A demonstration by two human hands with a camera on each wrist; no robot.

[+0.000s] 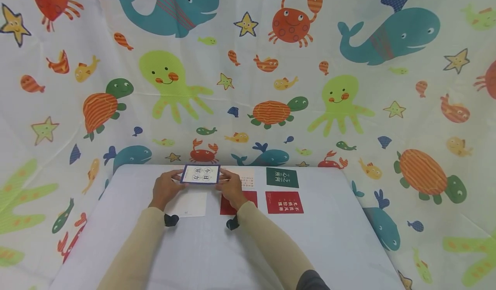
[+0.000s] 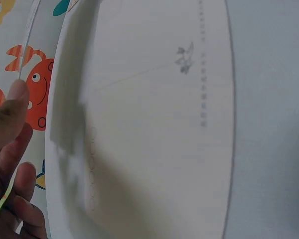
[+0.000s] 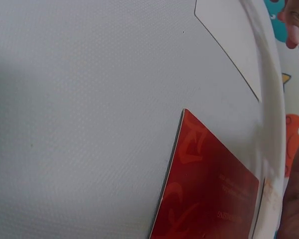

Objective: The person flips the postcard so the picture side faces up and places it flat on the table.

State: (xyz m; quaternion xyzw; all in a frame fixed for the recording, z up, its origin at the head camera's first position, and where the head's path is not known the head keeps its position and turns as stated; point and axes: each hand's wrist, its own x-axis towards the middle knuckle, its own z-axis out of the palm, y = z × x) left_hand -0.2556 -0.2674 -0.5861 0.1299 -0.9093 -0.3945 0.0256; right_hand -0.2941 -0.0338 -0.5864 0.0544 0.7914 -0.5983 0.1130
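Observation:
A blue-bordered white card (image 1: 200, 174) with printed characters is held up above the far part of the table. My left hand (image 1: 166, 189) pinches its left edge. At the opposite edge, my right hand (image 1: 231, 190) holds it between thumb and fingers. The left wrist view shows the left hand (image 2: 12, 169) with the held card (image 2: 29, 35) edge-on as a thin strip. Below lies a white card (image 2: 154, 124) with faint print and a small grey drawing. A red card (image 3: 209, 189) lies beneath my right hand (image 3: 295, 199), which is partly cut off.
To the right on the white table (image 1: 205, 255) lie a green card (image 1: 282, 177) and another red card (image 1: 284, 202) with white characters. A pale card (image 1: 248, 177) is partly behind the right hand. A cloth (image 1: 232, 96) printed with sea animals hangs behind the table.

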